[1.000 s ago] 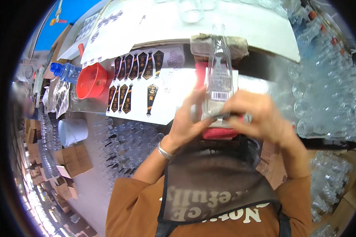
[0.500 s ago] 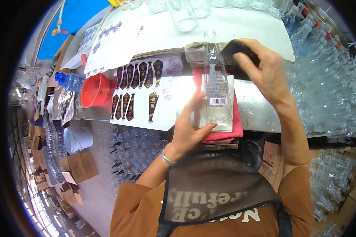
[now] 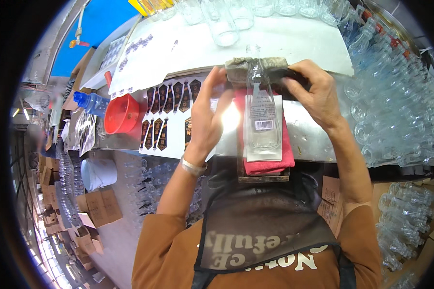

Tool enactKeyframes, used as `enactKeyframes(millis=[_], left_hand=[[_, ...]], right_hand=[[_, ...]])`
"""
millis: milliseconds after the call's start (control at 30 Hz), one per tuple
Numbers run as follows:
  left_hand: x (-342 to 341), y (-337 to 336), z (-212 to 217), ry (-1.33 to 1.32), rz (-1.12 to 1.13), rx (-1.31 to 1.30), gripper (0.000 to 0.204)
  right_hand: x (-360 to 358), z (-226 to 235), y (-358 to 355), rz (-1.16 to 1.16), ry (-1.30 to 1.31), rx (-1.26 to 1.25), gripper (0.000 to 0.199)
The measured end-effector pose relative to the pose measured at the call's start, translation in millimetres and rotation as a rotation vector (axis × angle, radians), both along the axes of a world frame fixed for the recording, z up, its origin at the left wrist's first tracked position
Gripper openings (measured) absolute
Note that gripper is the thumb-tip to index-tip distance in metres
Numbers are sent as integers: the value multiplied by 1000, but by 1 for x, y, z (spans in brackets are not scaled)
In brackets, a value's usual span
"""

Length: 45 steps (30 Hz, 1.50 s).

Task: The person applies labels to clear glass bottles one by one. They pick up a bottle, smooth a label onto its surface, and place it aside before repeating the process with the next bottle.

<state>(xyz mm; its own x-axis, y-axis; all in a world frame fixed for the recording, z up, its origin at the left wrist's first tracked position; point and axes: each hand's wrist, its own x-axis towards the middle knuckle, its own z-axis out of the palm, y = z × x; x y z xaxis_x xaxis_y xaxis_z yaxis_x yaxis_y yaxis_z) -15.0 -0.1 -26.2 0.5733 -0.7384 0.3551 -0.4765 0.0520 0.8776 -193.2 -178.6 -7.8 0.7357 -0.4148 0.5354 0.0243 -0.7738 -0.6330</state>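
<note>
A clear glass bottle (image 3: pixel 265 132) lies neck-away on a white pad (image 3: pixel 248 156) over a folded pink cloth (image 3: pixel 288 139). Through its glass shows a printed label with a barcode. Its neck crosses a roll of worn greyish cloth (image 3: pixel 236 72). My left hand (image 3: pixel 207 118) is raised just left of the bottle, fingers extended and apart, holding nothing. To the right of the neck, my right hand (image 3: pixel 316 91) grips a flat black piece (image 3: pixel 282 74) against the cloth roll; its exact kind does not show.
Black tie-shaped stickers (image 3: pixel 178 96) on a white sheet lie to the left. Beyond them are a red tub (image 3: pixel 121 114) and a blue bottle (image 3: pixel 91 102). Many clear bottles (image 3: pixel 395 106) crowd the right side, and several stand along the far edge. A white bucket (image 3: pixel 99 173) is at lower left.
My left hand has left the bottle's lower left side, moving up and leftward. My right hand has brought the black piece slightly down, beside the cloth roll. The bottle stays on its pad.
</note>
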Motion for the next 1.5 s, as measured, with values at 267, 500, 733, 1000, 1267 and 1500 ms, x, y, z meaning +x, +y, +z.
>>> enactKeyframes(millis=[267,500,733,1000,1267,1500], left_hand=[[19,-88,24,-483,57,478,62],[-18,-27,55,386,-53,-107,56],[45,13,135,19,228,-447,43],[209,-98,115,-343,242,-472,37],[244,-150,94,-383,371,-261,58],[156,-150,101,-771,466,-580,62]], right_hand=[[-82,-17,84,313,33,317,23],[-95,-36,75,-39,-246,842,13],[-76,-30,71,19,-169,839,14],[-62,-38,66,-101,-158,841,27],[-58,-42,60,-95,-110,868,30],[-62,-41,65,-94,-123,881,33]])
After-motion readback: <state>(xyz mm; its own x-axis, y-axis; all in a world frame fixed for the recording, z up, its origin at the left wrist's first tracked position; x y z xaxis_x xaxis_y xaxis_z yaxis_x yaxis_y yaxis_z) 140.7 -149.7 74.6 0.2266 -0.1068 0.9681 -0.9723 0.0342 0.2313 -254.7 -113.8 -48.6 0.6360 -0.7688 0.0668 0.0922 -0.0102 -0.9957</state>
